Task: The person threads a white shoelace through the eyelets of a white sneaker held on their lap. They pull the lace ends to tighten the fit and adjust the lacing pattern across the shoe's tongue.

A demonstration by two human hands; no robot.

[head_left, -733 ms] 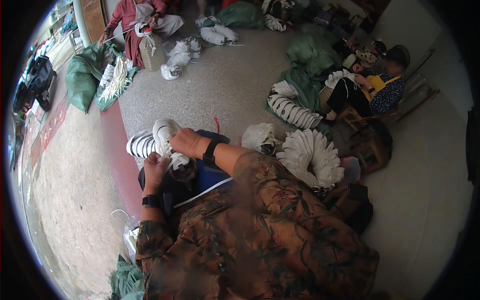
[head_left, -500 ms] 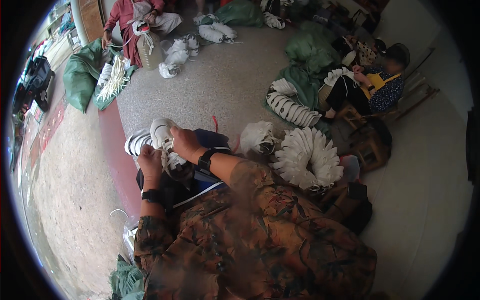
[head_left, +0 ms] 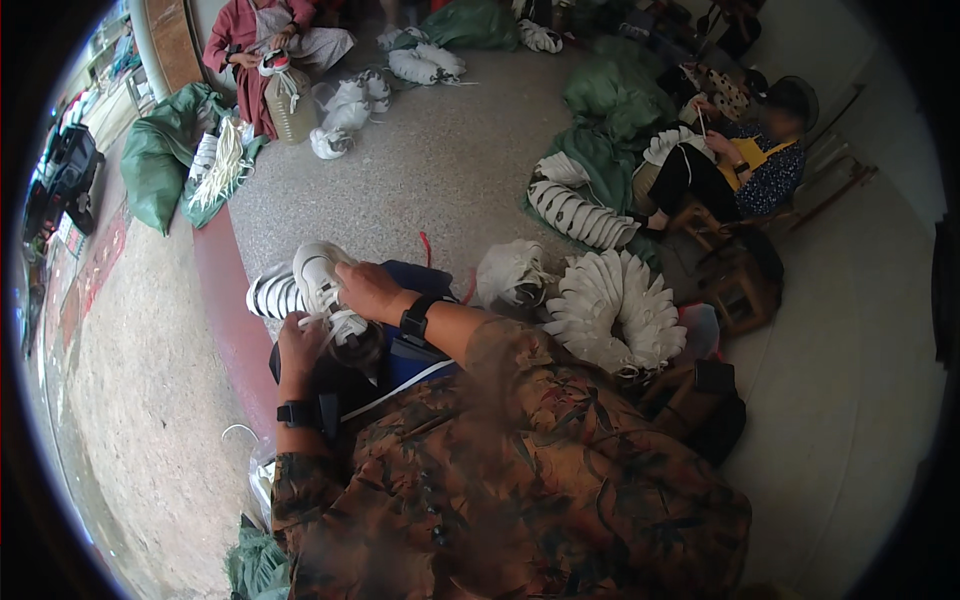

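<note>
A white shoe upper (head_left: 318, 266) is in front of me, its toe pointing away, with a loose white shoelace (head_left: 348, 325) across its opening. My right hand (head_left: 368, 291) is closed at the upper's right side, its fingertips partly hidden. Just left of the opening, my left hand (head_left: 300, 345) pinches the lace with closed fingers. Several more striped white uppers (head_left: 272, 293) lie against the left side of this one. Dark and blue material (head_left: 405, 372) lies beneath my wrists.
To my right are a ring of nested white uppers (head_left: 603, 305) and a white bundle (head_left: 512, 272). A co-worker (head_left: 765, 165) sits at the right, another (head_left: 262, 40) at the far left. Green sacks (head_left: 160, 165) and a wooden stool (head_left: 740, 290) stand around.
My left hand has moved slightly down, toward me, with the lace. The right hand stays at the upper's side. The far-left co-worker's hand has risen to the shoe there.
</note>
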